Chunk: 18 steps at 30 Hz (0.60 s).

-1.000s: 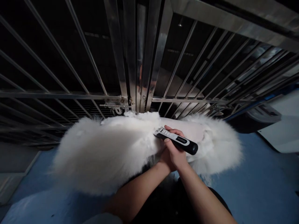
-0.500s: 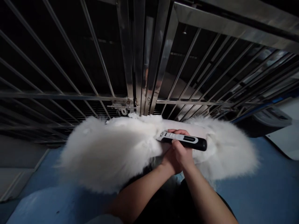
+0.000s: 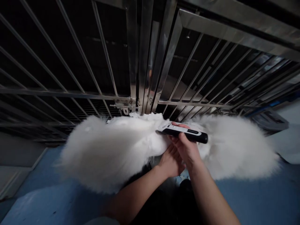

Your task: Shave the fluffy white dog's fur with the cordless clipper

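My right hand is closed around a black-and-white hair clipper. The clipper lies nearly level, its blade end pointing left against the fur of a white, long-haired animal. Close-cut fur shows around the middle of the body, while both ends are thick and fluffy. Its head cannot be made out. Just below the clipper, my left hand rests against the near side of the body with fingers stretched out. Their tips are partly hidden behind my right hand.
Metal cage bars and upright posts stand right behind the animal. A latch sits low on the cage. Blue floor shows on both sides. A grey bin-like container is at the right.
The clipper and my right hand have moved slightly up along the body. More of my left hand shows. The fluffy right end of the animal reaches farther right, and the view has shifted slightly.
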Available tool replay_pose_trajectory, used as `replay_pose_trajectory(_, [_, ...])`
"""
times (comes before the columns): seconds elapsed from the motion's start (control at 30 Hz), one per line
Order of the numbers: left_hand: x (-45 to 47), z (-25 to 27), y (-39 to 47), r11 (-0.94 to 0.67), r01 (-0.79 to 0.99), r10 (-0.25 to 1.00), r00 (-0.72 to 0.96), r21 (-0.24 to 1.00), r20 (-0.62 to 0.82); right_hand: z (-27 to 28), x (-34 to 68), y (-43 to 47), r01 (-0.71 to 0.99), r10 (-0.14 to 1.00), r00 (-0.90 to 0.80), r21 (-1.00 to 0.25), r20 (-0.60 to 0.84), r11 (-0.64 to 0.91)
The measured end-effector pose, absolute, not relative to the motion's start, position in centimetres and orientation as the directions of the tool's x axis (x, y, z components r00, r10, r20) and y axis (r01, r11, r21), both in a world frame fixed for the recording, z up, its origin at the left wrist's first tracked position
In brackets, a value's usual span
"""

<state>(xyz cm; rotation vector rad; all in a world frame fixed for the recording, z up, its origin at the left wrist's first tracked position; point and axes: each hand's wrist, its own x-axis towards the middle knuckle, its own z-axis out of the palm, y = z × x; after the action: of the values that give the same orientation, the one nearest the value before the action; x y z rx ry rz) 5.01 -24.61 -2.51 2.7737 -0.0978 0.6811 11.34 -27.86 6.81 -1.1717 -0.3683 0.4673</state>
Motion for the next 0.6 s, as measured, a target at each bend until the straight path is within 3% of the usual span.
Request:
replay_pose_trajectory(0.13, [3.9,-3.1,-24.4,-0.966,-0.035,0.101,0.863,0.257,0.496,7.4,12.9,-29.6,0.051,0.328,0.936,-0.97,0.13,0.239])
replay_pose_trajectory(0.27, [5.0,-4.0,-24.6,-0.979,-0.026,0.07,0.888,0.202,0.455,6.7,12.7,-29.6,0.133,0.421,0.888,-0.979,0.186,0.152])
replay_pose_trajectory(0.43, [5.9,-4.6,-24.5,-0.981,-0.06,0.019,0.914,0.183,0.406,5.4,12.6,-28.9,0.086,0.531,0.832,-0.982,0.162,0.166])
replay_pose_trajectory(0.6, [6.2,-3.7,-24.7,-0.969,-0.089,-0.008,0.943,0.231,0.333,5.1,12.8,-28.6,0.131,0.417,0.883,-0.967,0.214,0.219])
